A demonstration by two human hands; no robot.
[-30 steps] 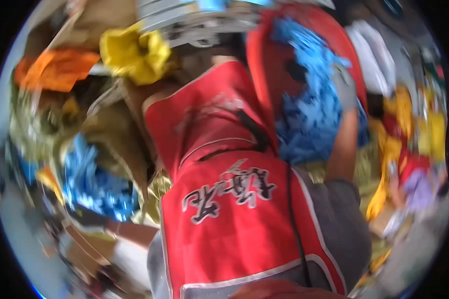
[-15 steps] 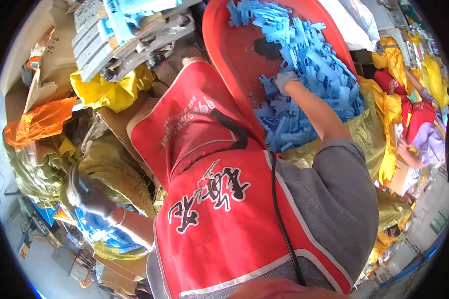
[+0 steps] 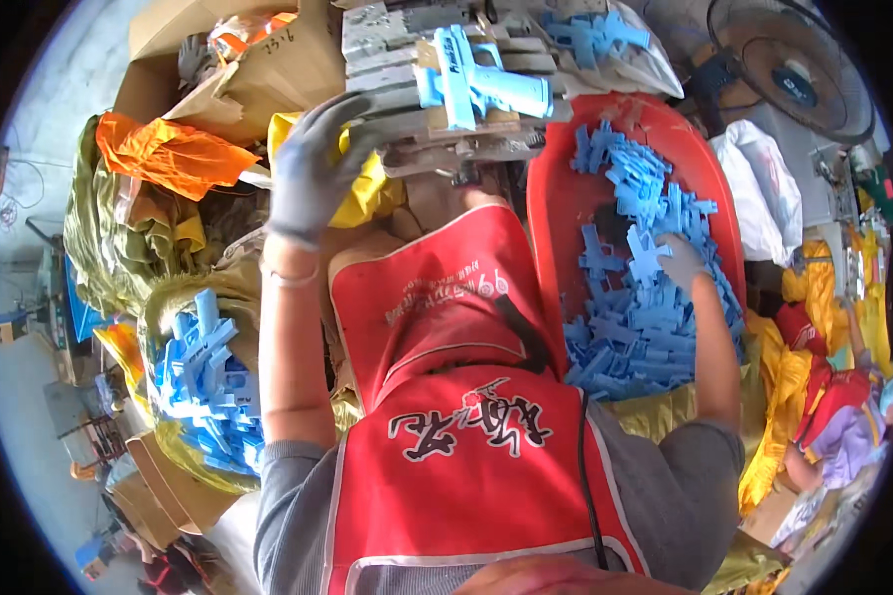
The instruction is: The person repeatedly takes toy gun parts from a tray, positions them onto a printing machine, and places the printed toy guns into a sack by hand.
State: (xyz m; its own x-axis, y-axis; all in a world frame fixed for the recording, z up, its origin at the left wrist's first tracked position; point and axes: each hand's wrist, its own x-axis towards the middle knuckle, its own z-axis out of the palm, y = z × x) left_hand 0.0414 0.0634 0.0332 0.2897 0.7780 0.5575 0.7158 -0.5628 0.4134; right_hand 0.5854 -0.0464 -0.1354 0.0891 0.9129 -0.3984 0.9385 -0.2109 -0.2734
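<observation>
My left hand [image 3: 313,174], in a grey glove, is raised beside the metal fixture with its fingers stretched out and nothing in them. On that fixture [image 3: 397,81] lies a light blue plastic toy gun piece [image 3: 466,84], just right of the fingertips. Inside the red tub [image 3: 556,198], my gloved right hand [image 3: 683,260] is closed at the edge of another blue toy gun piece [image 3: 648,260]; its fingertips are partly hidden. A heap of similar blue pieces [image 3: 635,342] surrounds this hand.
More blue pieces [image 3: 203,382] fill an open sack at the left. Cardboard [image 3: 258,84], orange cloth [image 3: 169,159] and yellow plastic [image 3: 367,193] crowd the far left. A fan [image 3: 789,79] and a white bag [image 3: 759,188] stand beyond the tub. Another person [image 3: 843,416] sits at right.
My left hand has gone from above the left sack up to the fixture. My right hand stays in the tub, now at a toy gun piece. The whole view has swung left.
</observation>
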